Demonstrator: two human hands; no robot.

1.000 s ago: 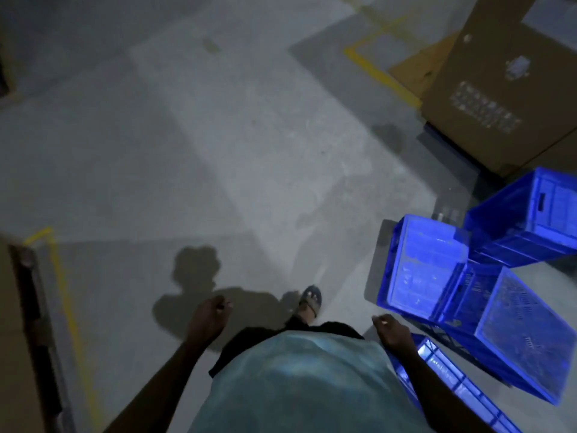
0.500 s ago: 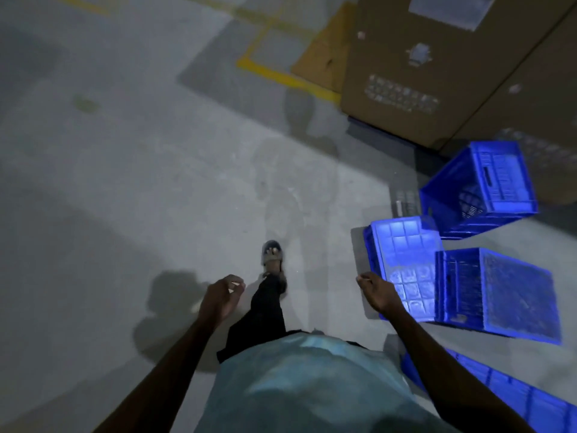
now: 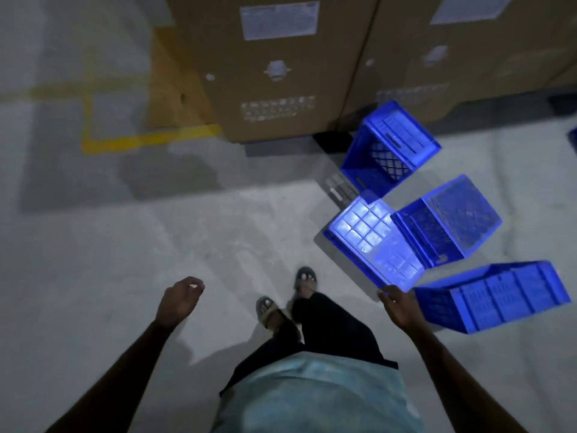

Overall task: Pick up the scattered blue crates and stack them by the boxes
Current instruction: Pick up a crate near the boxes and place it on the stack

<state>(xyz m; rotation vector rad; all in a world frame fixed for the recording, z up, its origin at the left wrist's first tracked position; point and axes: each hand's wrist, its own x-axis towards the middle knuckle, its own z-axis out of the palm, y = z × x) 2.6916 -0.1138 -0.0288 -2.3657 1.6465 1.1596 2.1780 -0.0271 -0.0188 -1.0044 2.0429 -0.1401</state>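
Note:
Several blue plastic crates lie scattered on the concrete floor at the right. One crate lies tipped on its side near the tall cardboard boxes. A brightly lit crate lies bottom-up beside another tipped crate. A long crate lies on its side at the lower right. My right hand hangs just in front of the lit crate's near corner, fingers loosely curled, holding nothing. My left hand hangs loosely curled over bare floor, empty.
Two large brown cardboard boxes, the right one, stand along the back. Yellow floor tape marks a corner left of the boxes. My feet in sandals stand mid-floor. Grey concrete stretches to the left.
I have stepped and turned towards the boxes; crates and boxes now sit closer and more central. My right hand has come near the lit crate's corner. Both hands stay empty.

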